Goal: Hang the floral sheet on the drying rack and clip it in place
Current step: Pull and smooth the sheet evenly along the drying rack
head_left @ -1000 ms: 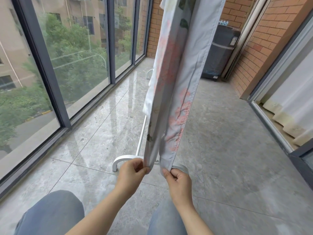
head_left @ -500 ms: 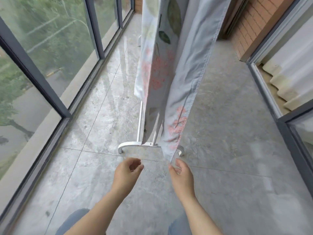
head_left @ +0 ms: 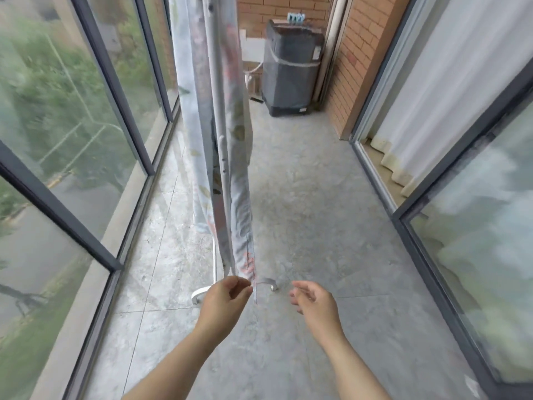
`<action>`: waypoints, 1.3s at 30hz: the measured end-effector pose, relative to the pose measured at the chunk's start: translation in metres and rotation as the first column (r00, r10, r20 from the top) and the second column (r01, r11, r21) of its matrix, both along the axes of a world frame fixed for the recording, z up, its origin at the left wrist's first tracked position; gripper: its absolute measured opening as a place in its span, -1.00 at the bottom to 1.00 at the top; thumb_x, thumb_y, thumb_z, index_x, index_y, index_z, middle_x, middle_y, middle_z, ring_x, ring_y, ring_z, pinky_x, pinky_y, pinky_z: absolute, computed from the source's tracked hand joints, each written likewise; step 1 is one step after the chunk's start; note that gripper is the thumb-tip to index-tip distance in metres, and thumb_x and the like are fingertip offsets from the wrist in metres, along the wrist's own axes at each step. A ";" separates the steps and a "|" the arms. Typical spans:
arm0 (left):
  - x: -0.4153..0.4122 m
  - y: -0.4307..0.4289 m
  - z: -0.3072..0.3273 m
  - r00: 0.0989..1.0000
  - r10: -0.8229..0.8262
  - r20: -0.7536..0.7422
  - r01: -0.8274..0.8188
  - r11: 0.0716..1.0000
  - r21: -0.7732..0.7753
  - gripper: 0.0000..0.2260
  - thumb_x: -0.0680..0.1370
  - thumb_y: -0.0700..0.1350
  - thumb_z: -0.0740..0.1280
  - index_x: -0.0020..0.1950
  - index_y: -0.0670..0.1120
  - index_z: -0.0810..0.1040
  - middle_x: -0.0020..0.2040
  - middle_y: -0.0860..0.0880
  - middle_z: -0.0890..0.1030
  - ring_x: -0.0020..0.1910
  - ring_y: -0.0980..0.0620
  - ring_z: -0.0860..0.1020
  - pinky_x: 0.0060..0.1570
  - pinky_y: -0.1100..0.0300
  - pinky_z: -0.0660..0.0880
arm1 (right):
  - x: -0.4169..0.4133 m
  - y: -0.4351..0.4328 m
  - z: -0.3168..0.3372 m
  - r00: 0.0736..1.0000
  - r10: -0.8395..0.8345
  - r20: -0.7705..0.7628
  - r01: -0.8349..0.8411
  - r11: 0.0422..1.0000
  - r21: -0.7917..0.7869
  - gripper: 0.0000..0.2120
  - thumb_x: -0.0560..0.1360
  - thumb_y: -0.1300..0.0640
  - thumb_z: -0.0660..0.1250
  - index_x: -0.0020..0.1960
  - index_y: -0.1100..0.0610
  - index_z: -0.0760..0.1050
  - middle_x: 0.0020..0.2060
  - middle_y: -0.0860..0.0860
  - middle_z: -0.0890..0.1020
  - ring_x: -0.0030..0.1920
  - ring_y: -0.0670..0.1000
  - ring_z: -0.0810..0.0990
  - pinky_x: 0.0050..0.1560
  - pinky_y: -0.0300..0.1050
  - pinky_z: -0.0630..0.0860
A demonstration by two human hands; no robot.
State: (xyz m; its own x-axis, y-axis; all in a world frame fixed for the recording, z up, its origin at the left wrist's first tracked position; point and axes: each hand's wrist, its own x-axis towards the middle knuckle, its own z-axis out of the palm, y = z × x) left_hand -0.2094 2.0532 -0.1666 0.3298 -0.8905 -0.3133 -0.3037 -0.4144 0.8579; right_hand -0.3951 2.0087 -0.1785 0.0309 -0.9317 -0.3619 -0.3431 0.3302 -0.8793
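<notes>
Head view: the floral sheet (head_left: 240, 215) is hanging over the white drying rack (head_left: 221, 157), falling in two long layers on either side of the rack's upright pole. The near layer is reaching almost down to the rack's curved foot (head_left: 267, 282) on the floor, and the far layer is ending higher up, on the window side. Pink flowers and green leaves are showing faintly through the pale cloth.

The left hand (head_left: 227, 295) is hovering at the bottom corner of the near layer, with its fingers curled and its thumb and fingertips sitting right against the hem. Whether it is pinching the cloth or only touching it cannot be told, as the picture is blurring there. The right hand (head_left: 314, 298) is hanging near the same corner but clear of it, on the other side, with its fingers loosely curled and gripping nothing.

The rack is standing on a grey tiled floor (head_left: 311, 215), just beside tall windows (head_left: 86, 116) with dark frames that are running along the left. A covered washing machine (head_left: 291, 70) is standing at the far end against a brick wall (head_left: 349, 67). A white curtain (head_left: 450, 82) is hanging behind the glass door on the right.
</notes>
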 end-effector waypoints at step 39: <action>-0.210 -0.319 0.240 0.977 -0.143 -0.159 0.067 0.910 -0.409 -0.90 0.54 -0.16 0.33 -0.08 -0.02 0.64 -0.17 0.02 0.71 -0.15 0.11 0.66 0.04 -0.05 0.58 | -0.185 -0.285 0.273 0.995 -0.025 0.093 0.060 0.916 -0.396 -0.86 0.60 0.12 0.25 0.03 0.05 0.59 -0.14 0.00 0.70 -0.12 -0.05 0.68 0.01 -0.11 0.63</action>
